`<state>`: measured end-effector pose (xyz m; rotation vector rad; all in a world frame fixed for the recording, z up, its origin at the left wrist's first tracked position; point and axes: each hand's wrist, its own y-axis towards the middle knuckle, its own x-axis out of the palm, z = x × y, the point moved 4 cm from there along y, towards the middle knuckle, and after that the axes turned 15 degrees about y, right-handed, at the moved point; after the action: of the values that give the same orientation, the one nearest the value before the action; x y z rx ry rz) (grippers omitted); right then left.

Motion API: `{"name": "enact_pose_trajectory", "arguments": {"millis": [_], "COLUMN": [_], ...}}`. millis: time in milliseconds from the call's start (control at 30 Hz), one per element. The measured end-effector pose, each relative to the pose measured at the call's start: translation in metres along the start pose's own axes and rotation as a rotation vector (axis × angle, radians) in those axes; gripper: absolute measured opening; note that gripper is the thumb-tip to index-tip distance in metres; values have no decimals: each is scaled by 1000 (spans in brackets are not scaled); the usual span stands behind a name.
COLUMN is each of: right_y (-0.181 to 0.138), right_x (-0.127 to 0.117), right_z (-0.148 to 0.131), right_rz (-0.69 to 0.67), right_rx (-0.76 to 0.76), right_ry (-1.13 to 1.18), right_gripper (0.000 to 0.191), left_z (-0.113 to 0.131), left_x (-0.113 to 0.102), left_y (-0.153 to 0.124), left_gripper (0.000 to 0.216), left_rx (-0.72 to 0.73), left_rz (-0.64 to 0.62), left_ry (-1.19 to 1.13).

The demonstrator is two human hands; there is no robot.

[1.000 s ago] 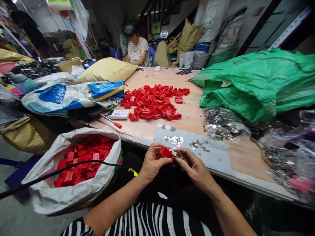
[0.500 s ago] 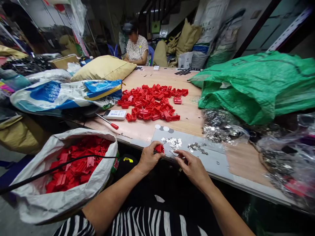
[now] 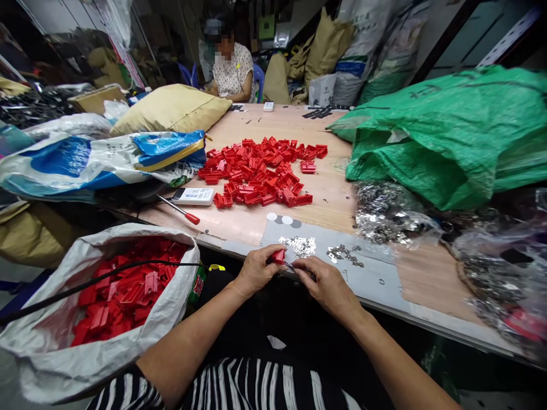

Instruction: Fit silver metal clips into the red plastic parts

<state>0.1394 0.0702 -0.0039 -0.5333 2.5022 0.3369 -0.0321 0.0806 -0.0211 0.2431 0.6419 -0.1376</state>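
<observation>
My left hand point(image 3: 255, 272) is pinched on a red plastic part point(image 3: 278, 256) at the table edge point(image 3: 233, 246), while my right hand point(image 3: 328, 286) grips a thin metal piece point(image 3: 290, 265) touching it.

Bright overhead light, warped blurry edges

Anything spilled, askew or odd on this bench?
No damage visible. Oddities: a black cable drapes across the open sack of red parts; small metal pieces lie scattered loose on the grey sheet. The left hand grips a red part; the right hand pinches a thin metal piece.
</observation>
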Motion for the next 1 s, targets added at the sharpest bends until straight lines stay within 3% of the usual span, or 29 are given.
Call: {"name": "enact_pose_trajectory", "arguments": {"millis": [667, 1000], "right_y": [-3, 2], "right_x": [4, 13], "right_z": [1, -14], "right_rz": [42, 63], "right_rx": [-71, 55], "right_ry": [7, -204], "right_gripper": [18, 18], "left_z": [-2, -1], "left_x": [1, 2], "left_y": [-3, -3], "left_gripper": [39, 35], "left_rx": [38, 32], "left_rz": [13, 11], "left_ry": [16, 23]}}
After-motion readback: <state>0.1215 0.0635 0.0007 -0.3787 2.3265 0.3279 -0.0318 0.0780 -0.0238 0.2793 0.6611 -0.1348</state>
